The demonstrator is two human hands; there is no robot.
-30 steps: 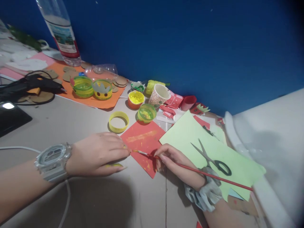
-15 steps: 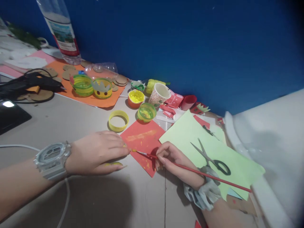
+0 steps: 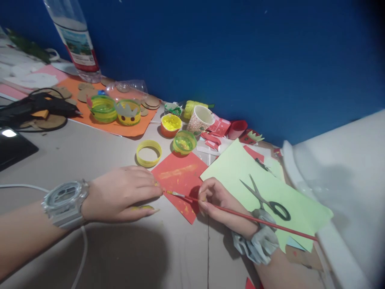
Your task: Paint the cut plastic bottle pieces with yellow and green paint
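My right hand [image 3: 221,200] is closed around a thin red paintbrush [image 3: 255,218], and its yellow tip touches the fingertips of my left hand [image 3: 124,192]. My left hand lies low on the table with its fingers curled together over something small and yellow that I cannot make out. Yellow paint marks its thumb. A pale watch [image 3: 64,202] is on the left wrist and a grey scrunchie [image 3: 258,241] on the right wrist. Under the brush lies a red paper sheet [image 3: 180,178] smeared with yellow.
Scissors [image 3: 266,198] lie on a light green sheet [image 3: 240,168] at right. Beyond are a yellow ring [image 3: 148,152], a green paint pot [image 3: 184,142], an orange paint pot [image 3: 170,124], a paper cup [image 3: 201,119], a bottle [image 3: 76,38] and a glue gun [image 3: 36,106].
My right hand has rolled slightly and its fingers have curled more around the brush. The brush tip stays at my left fingertips. My left hand has barely moved.
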